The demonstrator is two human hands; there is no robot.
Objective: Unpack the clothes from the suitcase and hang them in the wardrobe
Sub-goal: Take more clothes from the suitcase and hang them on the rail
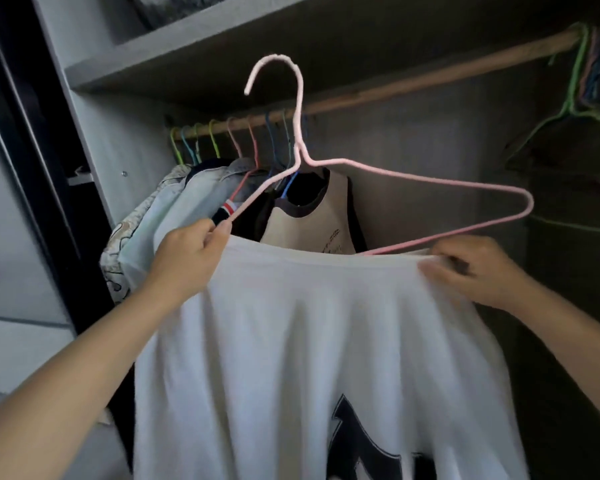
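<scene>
I hold a white T-shirt [312, 341] with a dark print up in front of the open wardrobe. A pink wire hanger [413, 178] stands above its top edge, hook up, its lower part inside the shirt. My left hand [187, 258] pinches the shirt's left corner together with the hanger's left arm. My right hand [471, 268] grips the shirt's right corner where the hanger's lower bar enters the cloth. The wooden wardrobe rail [413, 81] runs behind and above the hanger's hook. The suitcase is out of view.
Several clothes hang at the rail's left end on coloured hangers, among them a beige top [312, 220] and a pale denim jacket [201, 192]. Empty green hangers [575, 95] hang at the far right. A grey shelf [187, 53] sits above the rail. The rail's middle stretch is bare.
</scene>
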